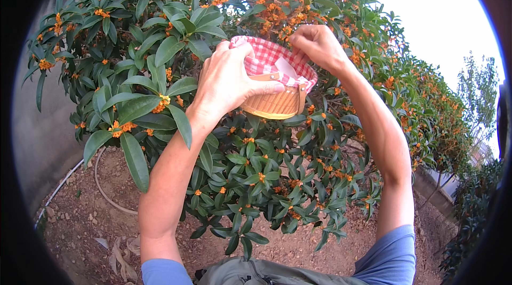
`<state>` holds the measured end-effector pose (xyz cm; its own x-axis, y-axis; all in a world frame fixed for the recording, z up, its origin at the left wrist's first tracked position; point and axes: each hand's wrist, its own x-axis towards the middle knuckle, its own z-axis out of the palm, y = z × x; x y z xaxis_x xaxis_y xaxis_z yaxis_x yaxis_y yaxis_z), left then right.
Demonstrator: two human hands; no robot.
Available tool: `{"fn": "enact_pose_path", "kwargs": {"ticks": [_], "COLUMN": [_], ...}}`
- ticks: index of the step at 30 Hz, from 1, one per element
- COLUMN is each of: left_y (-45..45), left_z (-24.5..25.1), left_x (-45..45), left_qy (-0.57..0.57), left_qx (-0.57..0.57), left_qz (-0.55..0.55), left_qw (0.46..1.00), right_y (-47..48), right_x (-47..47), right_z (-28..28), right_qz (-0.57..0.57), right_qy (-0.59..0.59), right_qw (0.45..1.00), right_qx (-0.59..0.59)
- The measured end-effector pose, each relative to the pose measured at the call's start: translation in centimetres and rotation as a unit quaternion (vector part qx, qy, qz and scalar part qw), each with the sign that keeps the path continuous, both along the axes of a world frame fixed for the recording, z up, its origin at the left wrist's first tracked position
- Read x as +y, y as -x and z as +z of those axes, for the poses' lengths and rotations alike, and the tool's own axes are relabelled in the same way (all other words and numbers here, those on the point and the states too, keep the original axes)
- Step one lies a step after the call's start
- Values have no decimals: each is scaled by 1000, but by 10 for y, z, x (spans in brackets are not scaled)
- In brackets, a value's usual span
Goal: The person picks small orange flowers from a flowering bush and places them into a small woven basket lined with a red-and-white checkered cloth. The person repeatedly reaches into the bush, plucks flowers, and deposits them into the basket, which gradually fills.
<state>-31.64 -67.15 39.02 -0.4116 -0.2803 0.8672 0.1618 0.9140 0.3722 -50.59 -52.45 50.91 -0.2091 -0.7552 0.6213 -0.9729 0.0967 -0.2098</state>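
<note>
My left hand (228, 77) grips the near left rim of a small woven basket (272, 103), its thumb along the outer band. A red-and-white checked cloth (266, 53) lines the basket, and a white piece lies against the lining inside. Just above the right rim, my right hand (318, 47) has its thumb and forefinger drawn together beside orange blossom clusters (286, 31); whether anything is between the fingertips cannot be told. A leafy shrub with orange flowers (248, 153) surrounds the basket.
A grey wall (44, 117) stands at the left. A pale hose (108, 195) curves over the bare soil (92, 229), where dry leaves (122, 259) lie. Branches reach close around both forearms. More shrubs (476, 201) and a low wall (434, 189) are at the right.
</note>
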Motion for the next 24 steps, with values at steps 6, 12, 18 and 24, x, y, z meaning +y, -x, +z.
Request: {"fn": "enact_pose_path", "kwargs": {"ticks": [6,12,18,24], "left_y": [1,-2,3,4], "left_z": [0,1,-3,-4], "left_x": [1,4,0,-1], "left_qy": [3,-20,6,3], "left_qx": [5,-17,26,18], "left_qz": [7,13,8,22], "left_qw": [1000,1000,1000,1000], "right_y": [-4,-1,19,10], "right_x": [0,-16,-27,-11], "right_z": [-4,0,9,-5], "right_qz": [-21,28,59,-38], "right_qy": [-64,178,202,45], "right_qw": [997,978,973,998], "right_qx": [26,-105,-95,-2]}}
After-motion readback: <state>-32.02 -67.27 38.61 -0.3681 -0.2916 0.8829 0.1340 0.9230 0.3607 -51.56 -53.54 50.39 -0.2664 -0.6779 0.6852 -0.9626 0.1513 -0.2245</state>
